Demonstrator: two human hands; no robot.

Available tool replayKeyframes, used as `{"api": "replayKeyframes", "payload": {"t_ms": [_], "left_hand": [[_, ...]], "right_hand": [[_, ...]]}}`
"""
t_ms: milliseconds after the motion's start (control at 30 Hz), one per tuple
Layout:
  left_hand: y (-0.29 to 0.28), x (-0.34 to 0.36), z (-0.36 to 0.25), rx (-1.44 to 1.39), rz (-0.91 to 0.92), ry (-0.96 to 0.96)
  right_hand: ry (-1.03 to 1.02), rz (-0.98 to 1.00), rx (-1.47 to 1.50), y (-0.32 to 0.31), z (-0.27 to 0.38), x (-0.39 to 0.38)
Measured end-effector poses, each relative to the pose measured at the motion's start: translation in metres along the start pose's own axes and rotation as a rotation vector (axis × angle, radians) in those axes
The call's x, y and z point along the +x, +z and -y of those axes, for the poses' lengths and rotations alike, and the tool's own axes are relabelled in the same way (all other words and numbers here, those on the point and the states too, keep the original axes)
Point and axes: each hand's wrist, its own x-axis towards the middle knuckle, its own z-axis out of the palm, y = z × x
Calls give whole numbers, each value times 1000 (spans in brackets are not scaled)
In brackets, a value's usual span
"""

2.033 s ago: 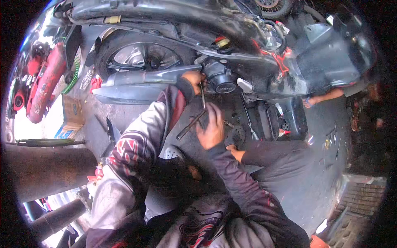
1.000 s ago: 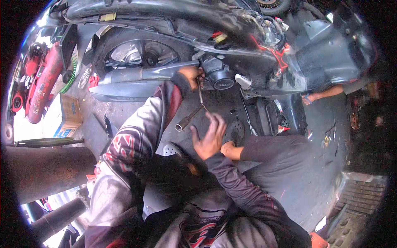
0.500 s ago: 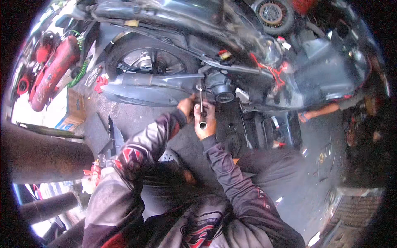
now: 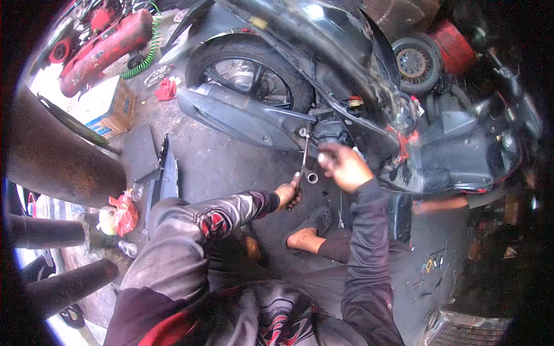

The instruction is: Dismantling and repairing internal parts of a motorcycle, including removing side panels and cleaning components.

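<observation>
My left hand [image 4: 288,194] is closed round a handle of a branched socket wrench [image 4: 306,151]. The shaft runs up to a fitting by the dark silencer [image 4: 236,121] of the black motor scooter [image 4: 346,52]; a hollow socket [image 4: 312,178] faces me on another branch. My right hand [image 4: 346,170], raised to the right of the shaft, is curled with some motion blur, and whatever is between its fingers is unclear. The rear wheel [image 4: 257,72] lies behind the silencer, next to a dark engine housing [image 4: 333,131].
A red compressor tank [image 4: 98,52], cardboard box [image 4: 112,112] and red plastic bag [image 4: 123,213] are at left, beside rusty cylinders [image 4: 57,155]. A spoked wheel [image 4: 413,63] sits behind; small tools [image 4: 430,265] lie at right. Another person's bare leg [image 4: 438,203] shows beside the scooter.
My left hand has come down from the silencer onto the wrench's lower handle. My right hand has moved up and rightward off the shaft. The whole view has shifted.
</observation>
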Motion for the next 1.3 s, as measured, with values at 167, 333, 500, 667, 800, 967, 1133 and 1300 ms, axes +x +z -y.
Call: {"api": "replayKeyframes", "payload": {"t_ms": [167, 333, 500, 667, 800, 967, 1133, 1300], "left_hand": [[2, 3, 12, -85, 33, 153], [6, 20, 18, 151, -14, 266], [-29, 1, 0, 363, -169, 64], [-24, -29, -22, 553, -283, 173], [-40, -16, -10, 213, -122, 144], [-35, -42, -39, 380, -4, 104], [-26, -64, -52, 579, -70, 133], [-32, -63, -64, 758, -92, 14]], "right_hand": [[-58, 218, -965, 61, 119, 1], [394, 203, -1324, 105, 67, 27], [24, 215, -927, 42, 34, 2], [102, 30, -797, 33, 21, -14], [191, 254, -836, 47, 56, 3], [291, 343, -730, 25, 39, -8], [242, 318, -638, 22, 23, -13], [96, 169, -481, 19, -12, -25]]}}
